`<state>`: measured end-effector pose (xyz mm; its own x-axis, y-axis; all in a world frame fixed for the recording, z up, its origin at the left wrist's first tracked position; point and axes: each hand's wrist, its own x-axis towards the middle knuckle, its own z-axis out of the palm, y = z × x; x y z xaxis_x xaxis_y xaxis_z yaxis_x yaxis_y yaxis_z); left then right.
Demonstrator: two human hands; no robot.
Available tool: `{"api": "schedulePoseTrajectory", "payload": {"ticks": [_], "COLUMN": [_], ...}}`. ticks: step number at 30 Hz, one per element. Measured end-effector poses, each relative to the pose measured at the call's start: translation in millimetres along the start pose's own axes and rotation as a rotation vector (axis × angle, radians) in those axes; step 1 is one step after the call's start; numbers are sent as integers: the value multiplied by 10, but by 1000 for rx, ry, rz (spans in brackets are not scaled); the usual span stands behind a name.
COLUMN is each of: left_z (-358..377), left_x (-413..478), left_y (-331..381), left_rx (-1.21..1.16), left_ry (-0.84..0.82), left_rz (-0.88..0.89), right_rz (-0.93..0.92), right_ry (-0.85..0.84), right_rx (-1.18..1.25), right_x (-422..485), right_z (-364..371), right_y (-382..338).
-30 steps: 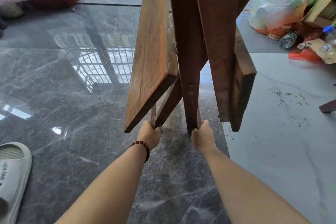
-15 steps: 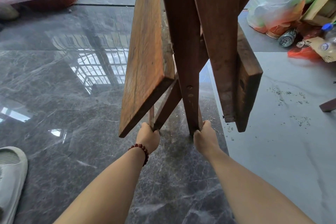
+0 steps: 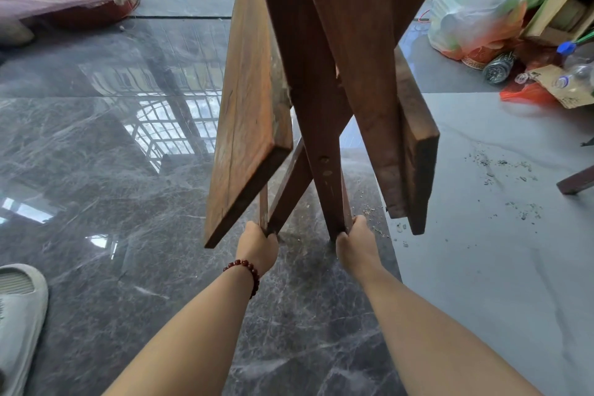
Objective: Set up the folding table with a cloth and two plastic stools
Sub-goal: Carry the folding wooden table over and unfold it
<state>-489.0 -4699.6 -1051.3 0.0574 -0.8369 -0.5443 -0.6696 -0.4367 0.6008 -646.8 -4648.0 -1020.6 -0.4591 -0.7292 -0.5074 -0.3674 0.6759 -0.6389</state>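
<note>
Unfolding the table, legs first

The folding table (image 3: pixel 321 80) stands centre frame, leaves hanging; left hand (image 3: pixel 258 246) and right hand (image 3: pixel 355 243) each grip a leg foot at floor level. Spreading the crossed legs likely comes next (no cloth or stools in view yet).
</note>
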Motion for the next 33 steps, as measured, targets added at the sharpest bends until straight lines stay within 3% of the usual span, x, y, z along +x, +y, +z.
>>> {"api": "schedulePoseTrajectory", "payload": {"ticks": [10,22,27,30,33], "left_z": [-77,-60,25,59,24], "left_x": [-39,-254,-437,-527,-616], "left_y": [-45,-26,133,171,227], "left_rx": [-146,-47,49,149,250], "left_ry": [-5,115,196,228,230], "left_rz": [-64,95,117,118,83], "right_rz": [-6,10,186,432,506], "right_ry": [27,88,109,-10,-127], "right_rx": [-30,7,146,365,429], "right_x": [-3,-49,-137,-207,-244], "right_z": [25,38,115,185,231], "right_y": [18,154,250,225,153]}}
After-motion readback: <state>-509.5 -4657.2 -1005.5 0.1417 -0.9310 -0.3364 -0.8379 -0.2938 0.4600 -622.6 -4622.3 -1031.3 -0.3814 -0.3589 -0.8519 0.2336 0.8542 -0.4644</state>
